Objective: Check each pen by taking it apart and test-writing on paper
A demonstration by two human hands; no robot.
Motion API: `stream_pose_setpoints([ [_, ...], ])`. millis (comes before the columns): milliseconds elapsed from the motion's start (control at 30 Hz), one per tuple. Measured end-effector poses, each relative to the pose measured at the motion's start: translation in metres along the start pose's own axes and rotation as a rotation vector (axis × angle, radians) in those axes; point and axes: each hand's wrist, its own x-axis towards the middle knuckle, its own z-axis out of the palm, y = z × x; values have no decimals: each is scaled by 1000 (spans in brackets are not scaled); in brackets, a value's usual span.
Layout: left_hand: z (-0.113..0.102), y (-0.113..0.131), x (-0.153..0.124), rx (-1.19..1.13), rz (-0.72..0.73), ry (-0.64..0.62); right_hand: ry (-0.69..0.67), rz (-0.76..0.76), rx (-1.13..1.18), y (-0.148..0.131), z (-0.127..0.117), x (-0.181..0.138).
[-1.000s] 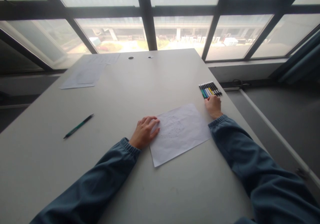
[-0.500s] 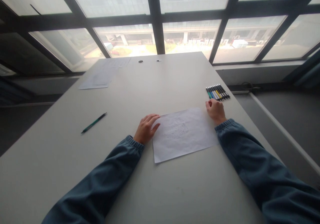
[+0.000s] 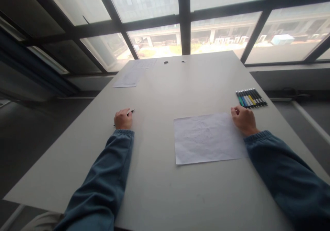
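My left hand [image 3: 123, 119] is closed over a slim pen [image 3: 132, 111] on the left part of the table. Only the pen's two ends show past the fingers. A sheet of white paper [image 3: 206, 141] with faint line drawing lies in front of me, right of the middle. My right hand [image 3: 243, 119] rests curled at the paper's upper right corner. Whatever its fingers hold, if anything, is hidden. Just beyond it several pens [image 3: 251, 98] lie side by side in a row, with green, blue, white, yellow and black barrels.
The white table [image 3: 154, 176] reaches to large dark-framed windows. More sheets of paper [image 3: 126, 79] lie at its far left. Two small round fittings, one a dark hole [image 3: 166, 62], sit near the far edge.
My left hand has left the paper's left edge, moved left and closed on the pen. My right hand stays curled by the paper. The view has turned left.
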Motion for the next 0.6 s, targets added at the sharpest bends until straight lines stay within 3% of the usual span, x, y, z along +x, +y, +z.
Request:
stream_pose_setpoints([
  [133,3,-15,2,-15,-48,-23,10,1,-16,1,0,0],
  [367,5,-13,7,-152,-9,-39,16,-12,-21,3,1,1],
  [500,-3,17,5,-353,143,85,63,-51,6,1,-3,2],
  [600,-15,58,-1,-680,214,73,126,-93,91,-5,-12,2],
])
